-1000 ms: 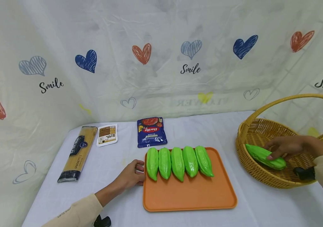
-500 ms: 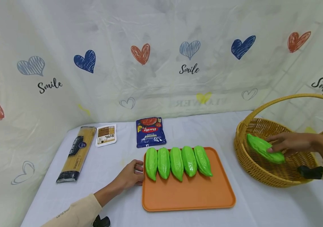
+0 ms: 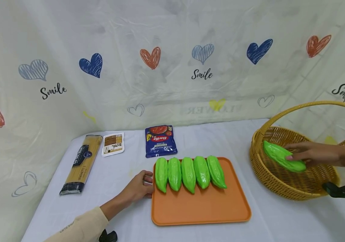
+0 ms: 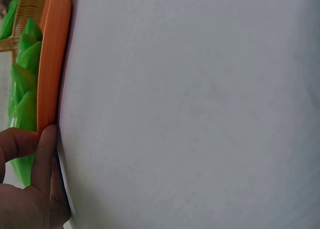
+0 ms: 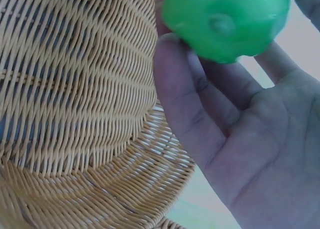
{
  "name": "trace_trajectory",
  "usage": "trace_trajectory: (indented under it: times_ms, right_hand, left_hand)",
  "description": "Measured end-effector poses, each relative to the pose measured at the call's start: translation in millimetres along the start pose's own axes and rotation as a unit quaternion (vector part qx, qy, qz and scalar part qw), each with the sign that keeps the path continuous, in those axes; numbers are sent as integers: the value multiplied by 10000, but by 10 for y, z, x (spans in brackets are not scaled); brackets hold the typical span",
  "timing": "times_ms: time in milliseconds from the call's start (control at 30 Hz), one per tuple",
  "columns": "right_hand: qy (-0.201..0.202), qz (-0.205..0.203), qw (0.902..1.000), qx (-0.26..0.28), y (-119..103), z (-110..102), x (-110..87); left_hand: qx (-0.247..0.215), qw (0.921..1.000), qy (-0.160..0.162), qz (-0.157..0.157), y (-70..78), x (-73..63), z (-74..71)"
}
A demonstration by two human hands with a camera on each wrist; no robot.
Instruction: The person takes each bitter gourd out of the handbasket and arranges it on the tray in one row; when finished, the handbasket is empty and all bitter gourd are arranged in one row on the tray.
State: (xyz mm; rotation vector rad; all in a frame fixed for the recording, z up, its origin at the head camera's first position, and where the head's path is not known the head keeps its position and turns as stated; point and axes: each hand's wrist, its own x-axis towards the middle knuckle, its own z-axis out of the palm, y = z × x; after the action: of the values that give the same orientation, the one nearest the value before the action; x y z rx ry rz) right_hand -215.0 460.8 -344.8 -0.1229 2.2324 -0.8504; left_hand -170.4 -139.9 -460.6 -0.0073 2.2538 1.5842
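My right hand (image 3: 317,153) grips a glossy green ridged toy gourd (image 3: 281,158) inside the wicker basket (image 3: 260,171). In the right wrist view the fingers (image 5: 182,94) curl around its blunt end (image 5: 225,24), beside the woven wall. On the left, my left hand (image 3: 139,185) holds the left edge of an orange tray (image 3: 202,208). The left wrist view has its fingertips (image 4: 46,136) pinching the tray's rim (image 4: 52,64). Several similar green gourds (image 3: 188,174) lie side by side along the tray's far half, tips toward me.
A blue Barilla sauce pouch (image 3: 161,141) lies just behind the tray. Farther left are a small white-and-brown packet (image 3: 113,144) and a spaghetti pack (image 3: 81,164). The basket's tall arched handle (image 3: 314,105) rises over the right hand. A heart-printed curtain (image 3: 172,84) hangs behind the table.
The right hand has shifted slightly within the basket, and the gourd in it has tilted and risen a little. The left hand and tray stay in place; the view has turned slightly right.
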Motion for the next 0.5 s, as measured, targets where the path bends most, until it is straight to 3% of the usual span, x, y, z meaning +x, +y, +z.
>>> trace_trajectory:
  times_ms: [367,500]
  right_hand:
    - [378,303,9983,-339,-37,39,-166]
    - [426,228,9984,-293,-83,61,-202]
  left_hand:
    - [54,10000,-39,-43,17,-7,-9]
    - [94,10000,-1,-31,12,-7,-11]
